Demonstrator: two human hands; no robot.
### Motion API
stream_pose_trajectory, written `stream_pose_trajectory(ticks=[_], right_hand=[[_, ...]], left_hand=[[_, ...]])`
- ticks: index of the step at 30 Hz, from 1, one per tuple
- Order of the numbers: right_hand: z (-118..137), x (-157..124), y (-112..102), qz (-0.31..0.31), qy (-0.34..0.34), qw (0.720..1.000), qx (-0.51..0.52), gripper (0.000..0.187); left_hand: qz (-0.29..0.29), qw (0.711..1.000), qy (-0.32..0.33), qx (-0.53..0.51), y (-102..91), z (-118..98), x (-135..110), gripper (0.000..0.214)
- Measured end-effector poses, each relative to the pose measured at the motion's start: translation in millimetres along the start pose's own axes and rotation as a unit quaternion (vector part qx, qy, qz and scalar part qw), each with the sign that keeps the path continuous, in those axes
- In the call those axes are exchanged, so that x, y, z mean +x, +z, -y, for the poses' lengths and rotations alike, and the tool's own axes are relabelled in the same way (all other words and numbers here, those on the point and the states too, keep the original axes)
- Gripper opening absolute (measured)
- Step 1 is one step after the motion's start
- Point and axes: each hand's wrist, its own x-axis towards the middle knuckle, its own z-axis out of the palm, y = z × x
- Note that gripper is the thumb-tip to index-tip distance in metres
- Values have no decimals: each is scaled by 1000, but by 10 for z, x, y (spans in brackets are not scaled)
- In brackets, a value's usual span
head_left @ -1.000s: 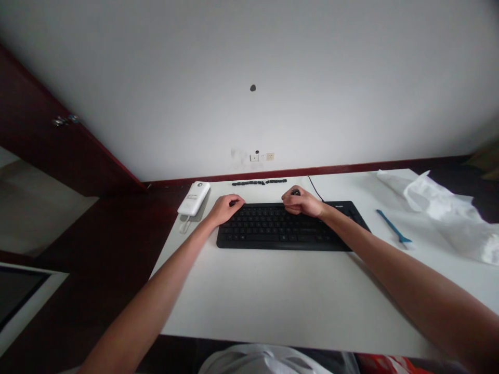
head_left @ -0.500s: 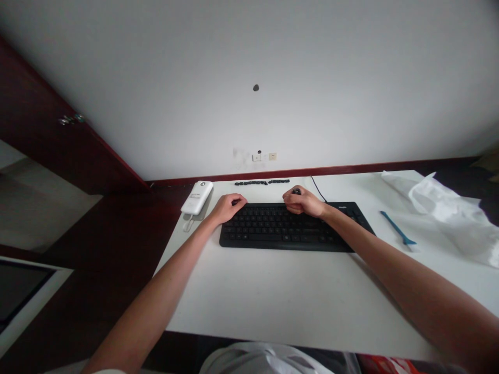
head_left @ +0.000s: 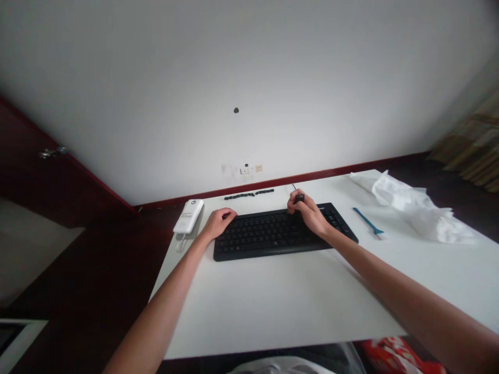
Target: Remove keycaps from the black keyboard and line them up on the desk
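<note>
A black keyboard [head_left: 257, 234] lies on the white table, several of its keys hidden under my right hand. My left hand [head_left: 219, 223] grips the keyboard's far left corner with curled fingers. Over the keyboard's right-centre part, my right hand [head_left: 307, 212] is closed around a small black-handled tool [head_left: 299, 198]; its tip is hidden, so I cannot tell its exact kind. Beyond the keyboard lies a row of small black keycaps [head_left: 239, 196].
Left of the keyboard is a white power bank [head_left: 188, 216] with a short cable [head_left: 181, 243]. On the right lie a blue brush-like tool [head_left: 368, 223] and a crumpled white plastic bag [head_left: 417, 205]. The wall with sockets [head_left: 251, 169] stands behind the table [head_left: 273, 306].
The camera view has turned to the right. My right hand has tilted up a little, showing more of the black handle. My left hand stays at the keyboard's corner.
</note>
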Motion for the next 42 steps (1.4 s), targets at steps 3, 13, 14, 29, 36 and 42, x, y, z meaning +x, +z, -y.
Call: stream_pose_trajectory(ticks=[3, 13, 14, 29, 36, 42], right_hand=[[16, 45, -220, -95, -34, 988, -120, 12], [190, 43, -347, -2, -7, 941, -337, 44], [215, 33, -327, 9, 2, 942, -336, 45], [142, 32, -273, 66, 28, 956, -285, 27], [92, 24, -246, 69, 52, 978, -191, 36], [77, 17, -223, 94, 49, 970, -217, 32]], left_hand=[[-2, 1000, 0, 2, -5, 8, -5, 29], [6, 1000, -2, 5, -21, 44, -5, 33], [6, 1000, -3, 7, -22, 37, -6, 33], [6, 1000, -2, -3, -34, -8, -19, 30], [6, 1000, -3, -6, -24, 20, -18, 29], [0, 1000, 5, -8, -17, 28, -24, 28]])
